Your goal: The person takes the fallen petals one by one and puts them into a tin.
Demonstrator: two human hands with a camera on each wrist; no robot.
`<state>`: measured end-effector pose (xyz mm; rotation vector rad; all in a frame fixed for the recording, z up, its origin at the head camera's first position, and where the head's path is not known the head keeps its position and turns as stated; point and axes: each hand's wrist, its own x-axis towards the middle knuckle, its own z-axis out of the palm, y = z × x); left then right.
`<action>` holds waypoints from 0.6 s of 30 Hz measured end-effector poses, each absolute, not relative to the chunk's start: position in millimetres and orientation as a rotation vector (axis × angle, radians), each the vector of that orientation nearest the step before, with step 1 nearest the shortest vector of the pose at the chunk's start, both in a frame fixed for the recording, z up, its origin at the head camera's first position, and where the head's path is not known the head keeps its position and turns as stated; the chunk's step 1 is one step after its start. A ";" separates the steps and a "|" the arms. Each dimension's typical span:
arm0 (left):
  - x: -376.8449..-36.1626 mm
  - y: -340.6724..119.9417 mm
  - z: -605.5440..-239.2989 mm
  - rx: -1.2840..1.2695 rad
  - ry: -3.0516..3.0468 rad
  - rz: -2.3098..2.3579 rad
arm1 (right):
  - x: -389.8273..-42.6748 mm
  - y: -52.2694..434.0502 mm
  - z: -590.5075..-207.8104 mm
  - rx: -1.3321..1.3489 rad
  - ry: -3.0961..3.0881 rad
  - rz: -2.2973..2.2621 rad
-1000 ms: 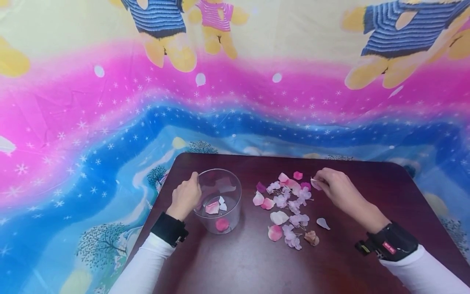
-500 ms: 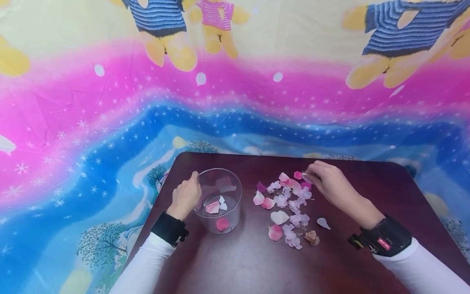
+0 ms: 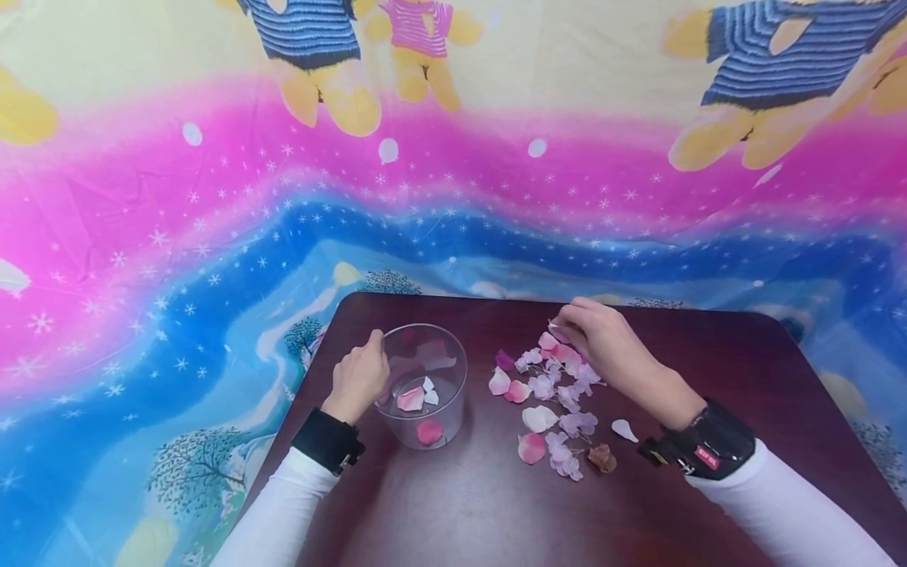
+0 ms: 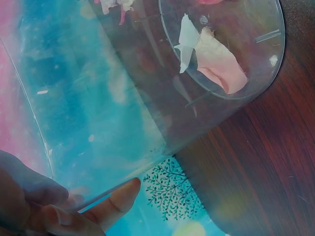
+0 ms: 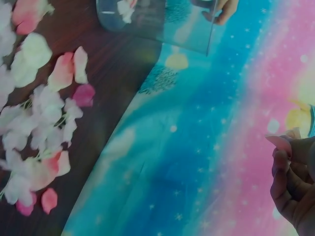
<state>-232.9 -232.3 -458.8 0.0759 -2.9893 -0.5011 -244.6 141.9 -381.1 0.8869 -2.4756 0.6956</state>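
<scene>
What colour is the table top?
Dark reddish-brown wood grain table, clearest in the head view.

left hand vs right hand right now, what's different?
The left hand grips the rim of the clear cup, low by the table; the right hand pinches a pink petal, raised above the loose petals. Both wear black wrist straps and white sleeves.

A pale pink petal (image 3: 556, 327) is pinched above the loose pile of petals (image 3: 549, 394); a clear cup (image 3: 425, 386) stands upright, holding three petals.
</scene>
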 end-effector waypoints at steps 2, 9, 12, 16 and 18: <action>-232.8 -232.0 -458.6 0.077 -2.988 -0.505 | -245.2 136.8 -380.8 0.896 -2.453 0.715; -233.6 -232.5 -458.5 0.071 -2.982 -0.499 | -247.2 115.6 -379.6 0.909 -2.410 0.790; -233.7 -233.0 -458.9 0.074 -2.986 -0.502 | -248.7 104.0 -378.7 0.921 -2.414 0.830; -233.8 -233.2 -460.0 0.075 -2.990 -0.507 | -248.7 89.2 -379.1 0.945 -2.427 0.864; -234.0 -232.8 -460.0 0.074 -2.992 -0.511 | -247.5 82.2 -379.7 0.961 -2.431 0.857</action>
